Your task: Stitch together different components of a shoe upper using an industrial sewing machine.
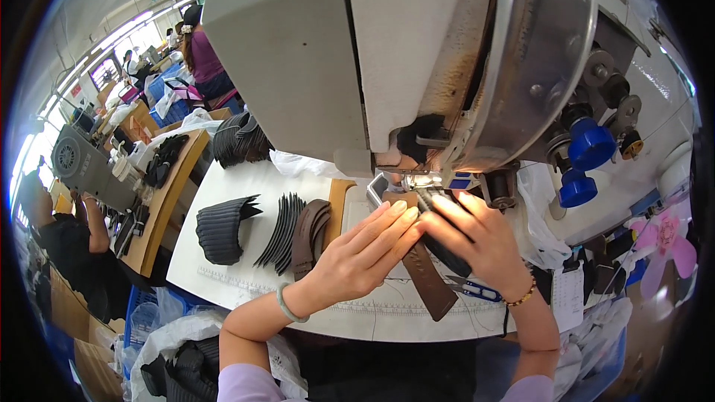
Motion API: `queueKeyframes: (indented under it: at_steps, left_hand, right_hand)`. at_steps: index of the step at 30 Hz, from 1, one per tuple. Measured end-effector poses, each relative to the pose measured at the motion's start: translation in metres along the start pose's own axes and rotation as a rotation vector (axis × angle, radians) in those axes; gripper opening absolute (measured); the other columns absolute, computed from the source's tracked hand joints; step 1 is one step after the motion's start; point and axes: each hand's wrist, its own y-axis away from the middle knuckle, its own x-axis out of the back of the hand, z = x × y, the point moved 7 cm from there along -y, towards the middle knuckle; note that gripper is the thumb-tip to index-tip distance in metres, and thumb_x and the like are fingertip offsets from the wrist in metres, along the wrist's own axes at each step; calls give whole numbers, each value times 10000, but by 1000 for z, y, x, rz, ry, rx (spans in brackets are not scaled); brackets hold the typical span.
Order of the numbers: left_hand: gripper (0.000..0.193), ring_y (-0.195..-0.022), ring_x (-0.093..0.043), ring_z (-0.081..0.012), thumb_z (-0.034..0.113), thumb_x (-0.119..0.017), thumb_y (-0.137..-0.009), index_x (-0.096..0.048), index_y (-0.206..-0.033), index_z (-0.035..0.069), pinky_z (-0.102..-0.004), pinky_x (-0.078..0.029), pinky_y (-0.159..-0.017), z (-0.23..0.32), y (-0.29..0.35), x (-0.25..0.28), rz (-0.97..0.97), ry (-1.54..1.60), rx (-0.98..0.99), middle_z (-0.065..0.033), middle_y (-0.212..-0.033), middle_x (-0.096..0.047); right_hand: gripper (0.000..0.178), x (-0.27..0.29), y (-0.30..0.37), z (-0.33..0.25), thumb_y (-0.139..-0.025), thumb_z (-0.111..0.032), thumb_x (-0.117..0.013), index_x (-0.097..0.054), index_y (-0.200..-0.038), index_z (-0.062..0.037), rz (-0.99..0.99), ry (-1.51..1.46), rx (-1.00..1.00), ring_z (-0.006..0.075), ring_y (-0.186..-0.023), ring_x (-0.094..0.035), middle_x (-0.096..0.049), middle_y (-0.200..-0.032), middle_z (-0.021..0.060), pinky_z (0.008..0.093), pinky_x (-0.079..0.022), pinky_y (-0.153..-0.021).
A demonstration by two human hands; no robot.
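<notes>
My left hand (359, 254), with a pale green bangle at its wrist, lies on a brown leather strip (426, 283) with its fingers stretched out side by side. That strip runs from under the needle area toward me. My right hand (482, 242), wearing a beaded bracelet, has its slightly blurred fingers spread close to the left fingertips. Beneath it shows a dark strip-like piece (449, 257), partly hidden. Both hands are under the lit head of a sewing machine (298, 59). Blue-handled thread snips (480, 290) lie beside my right wrist.
Left on the white table (223, 283) are bundled black strips (221, 231), fanned black strips (283, 227) and stacked brown strips (310, 234). Blue knobs (592, 145) jut out right, above a pink fan (663, 238). Bags and bins flank the table. Other people work at left.
</notes>
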Motion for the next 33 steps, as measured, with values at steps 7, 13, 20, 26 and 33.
queueKeyframes:
  at_steps: [7,13,20,26,33]
  left_hand:
    - [331,-1074,-632,-281,2,-647,-747,-674,-1076,-25,-359,-543,-933,-6,2,5,122,14,-33,-132,-1119,-653]
    - [329,-1033,-652,-288,4,-654,-736,-682,-1062,-30,-351,-560,-897,-3,4,8,143,-7,-26,-136,-1097,-660]
    - [332,-1033,-648,-293,9,-653,-736,-680,-1063,-35,-362,-568,-886,-4,3,8,120,-29,7,-140,-1081,-660]
    - [325,-1044,-642,-288,9,-638,-745,-677,-1065,-38,-361,-567,-896,-4,0,7,112,-35,-15,-137,-1095,-656]
    - [324,-1059,-635,-280,17,-624,-751,-678,-1067,-32,-353,-560,-912,-2,-3,8,84,-65,-49,-134,-1102,-656]
  right_hand:
    - [336,-6,6,-3,-818,-136,-556,-683,-1113,-37,156,-38,-40,203,-1027,-604,-643,-1146,60,394,-483,-954]
    - [280,-7,10,-11,-819,-90,-606,-695,-1078,-29,226,14,-18,226,-1005,-622,-656,-1107,87,378,-537,-904]
    - [263,-8,15,-12,-825,-83,-614,-700,-1067,-30,254,54,-32,227,-963,-633,-658,-1086,84,379,-554,-882]
    - [268,-8,16,-11,-812,-84,-632,-703,-1066,-36,251,48,-26,222,-949,-634,-658,-1067,72,379,-559,-880]
    - [279,-8,17,-10,-797,-99,-643,-707,-1063,-42,255,40,-27,215,-929,-633,-658,-1041,54,375,-562,-868]
